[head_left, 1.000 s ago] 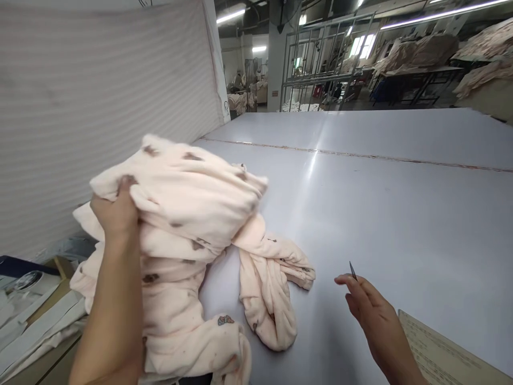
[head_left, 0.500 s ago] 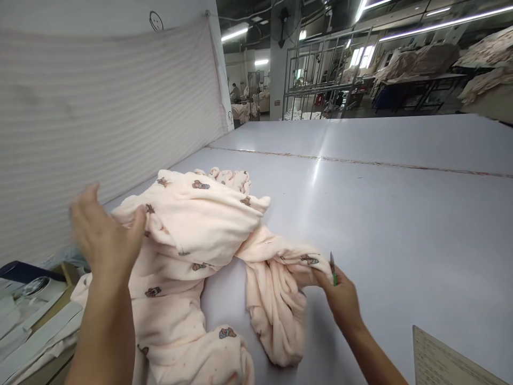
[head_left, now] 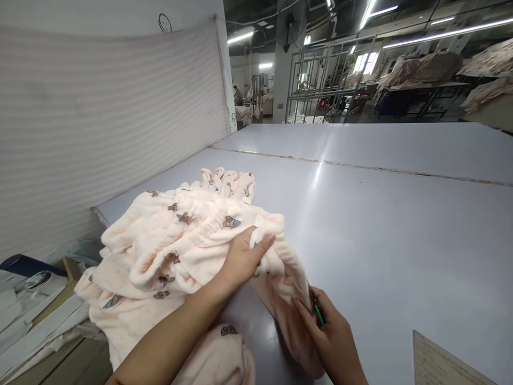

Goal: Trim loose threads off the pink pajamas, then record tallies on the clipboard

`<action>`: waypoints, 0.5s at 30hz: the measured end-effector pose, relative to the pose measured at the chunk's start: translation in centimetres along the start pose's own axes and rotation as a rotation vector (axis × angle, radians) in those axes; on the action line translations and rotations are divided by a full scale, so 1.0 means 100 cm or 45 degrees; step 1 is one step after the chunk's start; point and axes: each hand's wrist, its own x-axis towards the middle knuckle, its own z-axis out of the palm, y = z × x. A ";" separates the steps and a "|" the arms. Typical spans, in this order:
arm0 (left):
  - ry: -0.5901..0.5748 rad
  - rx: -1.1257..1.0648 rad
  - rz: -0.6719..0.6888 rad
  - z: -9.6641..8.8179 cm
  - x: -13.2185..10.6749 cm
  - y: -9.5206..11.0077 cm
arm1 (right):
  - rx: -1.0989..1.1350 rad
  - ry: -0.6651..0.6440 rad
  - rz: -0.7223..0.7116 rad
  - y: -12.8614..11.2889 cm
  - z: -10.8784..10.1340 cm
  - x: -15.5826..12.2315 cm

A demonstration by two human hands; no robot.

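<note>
A pale pink fleece garment (head_left: 208, 219) with small printed figures lies in a loose heap at the left of the table. My left hand (head_left: 243, 259) is closed on its upper right part, thumb over a bunched fold. Lower right, my right hand (head_left: 334, 334) pinches the garment's hanging edge. The same hand keeps green-handled thread snips (head_left: 318, 312) in its palm; their blade is mostly hidden by fingers and cloth. A further fold of pink fleece (head_left: 224, 355) lies at the bottom, near my left forearm.
The smooth grey table (head_left: 401, 240) stretches ahead, with a seam across it. A printed sheet (head_left: 449, 358) sits at the lower right. Left stand a striped cloth screen (head_left: 112, 117) and a box (head_left: 68, 272) among papers. Metal racks (head_left: 324, 80) stand behind.
My left hand has come from the open air at the left across to the right and closed on the garment. My right hand moved slightly down, and the upper cloth folded over.
</note>
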 end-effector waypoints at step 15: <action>-0.732 0.833 0.400 0.017 -0.029 0.045 | 0.182 -0.507 -0.164 -0.062 -0.053 0.038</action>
